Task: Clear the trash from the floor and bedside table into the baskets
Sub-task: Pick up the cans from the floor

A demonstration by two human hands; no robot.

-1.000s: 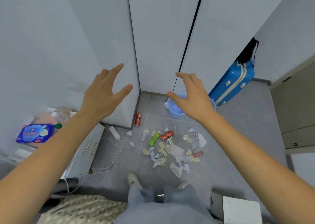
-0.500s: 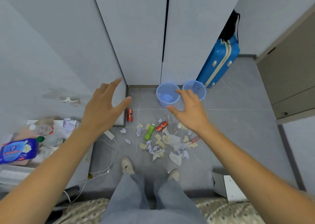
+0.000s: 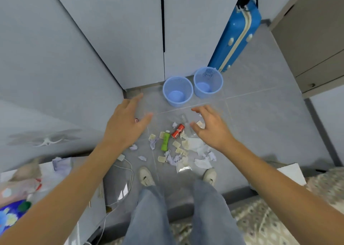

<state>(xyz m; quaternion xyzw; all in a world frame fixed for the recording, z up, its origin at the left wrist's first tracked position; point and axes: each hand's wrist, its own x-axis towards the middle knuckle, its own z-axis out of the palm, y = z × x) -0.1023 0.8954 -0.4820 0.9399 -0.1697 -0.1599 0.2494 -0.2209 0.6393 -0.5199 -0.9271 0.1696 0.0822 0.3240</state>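
A grey tiled floor (image 3: 260, 125) runs up to pale cupboard doors, with a blue suitcase (image 3: 240, 34) leaning in the far corner. Both hands are held out over the floor, fingers spread, gripping nothing: the left hand (image 3: 124, 127) hovers above a red can that barely peeks out beneath it, the right hand (image 3: 210, 129) above the far edge of the litter. Below and between them lie a red can (image 3: 177, 131), a green bottle (image 3: 165, 140) and a scatter of crumpled paper (image 3: 186, 151) and wrappers, just ahead of the person's shoes. Beyond the hands stand two blue baskets (image 3: 177, 91), side by side and touching, both seemingly empty. At lower left the bench (image 3: 61, 170) carries more clutter, blurred. By my reading nothing is cleared yet: the whole floor pile and the bench remain to be done.
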